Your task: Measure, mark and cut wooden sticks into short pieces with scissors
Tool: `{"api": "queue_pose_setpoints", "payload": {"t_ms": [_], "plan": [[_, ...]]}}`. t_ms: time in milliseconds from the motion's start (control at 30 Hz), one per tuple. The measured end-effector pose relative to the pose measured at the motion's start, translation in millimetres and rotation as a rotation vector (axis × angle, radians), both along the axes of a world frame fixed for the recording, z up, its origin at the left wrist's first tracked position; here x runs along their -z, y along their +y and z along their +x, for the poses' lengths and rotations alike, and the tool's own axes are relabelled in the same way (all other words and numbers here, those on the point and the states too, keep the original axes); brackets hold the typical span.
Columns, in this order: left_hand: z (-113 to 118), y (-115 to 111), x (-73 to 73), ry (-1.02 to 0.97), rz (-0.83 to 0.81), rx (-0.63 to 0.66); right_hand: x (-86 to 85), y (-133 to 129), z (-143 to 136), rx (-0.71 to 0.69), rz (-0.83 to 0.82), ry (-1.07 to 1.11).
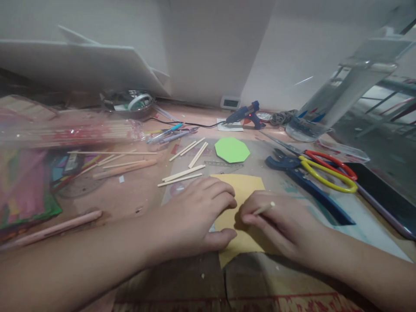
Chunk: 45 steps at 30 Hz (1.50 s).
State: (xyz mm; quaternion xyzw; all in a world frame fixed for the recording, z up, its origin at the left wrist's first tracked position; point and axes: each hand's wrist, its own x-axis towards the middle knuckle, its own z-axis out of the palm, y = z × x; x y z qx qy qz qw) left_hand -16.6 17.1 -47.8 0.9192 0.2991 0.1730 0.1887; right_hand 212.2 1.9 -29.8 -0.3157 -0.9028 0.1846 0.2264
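My right hand is closed around a short wooden stick, whose pale end sticks out above the fingers. Beneath it lies a yellow sheet of paper, its lower edge curled. My left hand rests at the sheet's left side, thumb and fingers apart and nothing between them. Beyond the left hand, several cut wooden sticks are spread on the mat in small groups. A light green octagon lies behind the sheet, with a clear ruler just in front of it.
Blue cutters, scissors with red and yellow handles and a phone lie to the right. A blue glue gun stands at the back near a tall clear container. Plastic-wrapped sticks fill the left.
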Motion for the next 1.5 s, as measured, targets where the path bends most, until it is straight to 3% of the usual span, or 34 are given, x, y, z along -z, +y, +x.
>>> {"api": "queue_pose_setpoints", "payload": {"t_ms": [100,267,367,533,633,767,900,1033,1167,1500], "plan": [[0.4,0.1,0.0,0.014,-0.008,-0.004,-0.1,2.2,2.0,0.057,0.054,0.004],[1.4,-0.4,-2.0,0.021,-0.003,0.0,0.1,2.5,2.3,-0.014,-0.005,0.013],[1.6,0.0,-2.5,0.037,0.001,-0.01,0.6,2.3,2.2,0.028,0.052,0.016],[0.8,0.1,-1.1,0.03,0.007,-0.002,1.9,0.9,2.1,0.026,-0.03,-0.002],[0.5,-0.2,-0.8,0.033,0.016,-0.007,2.2,1.6,2.8,0.069,0.012,0.004],[0.6,0.2,-1.2,0.024,0.023,0.0,1.9,2.0,2.7,-0.008,-0.014,0.005],[0.7,0.1,-1.6,0.034,0.02,-0.005,1.3,1.3,1.1,0.05,0.021,0.01],[0.3,-0.6,-1.3,0.019,0.026,0.001,0.4,1.0,0.3,-0.016,-0.038,0.0],[0.0,-0.9,-0.1,0.022,0.019,0.001,1.7,3.6,3.3,0.07,0.036,-0.013],[-0.1,0.1,0.3,0.021,0.035,0.001,1.5,4.3,5.1,-0.01,0.005,-0.013]]}}
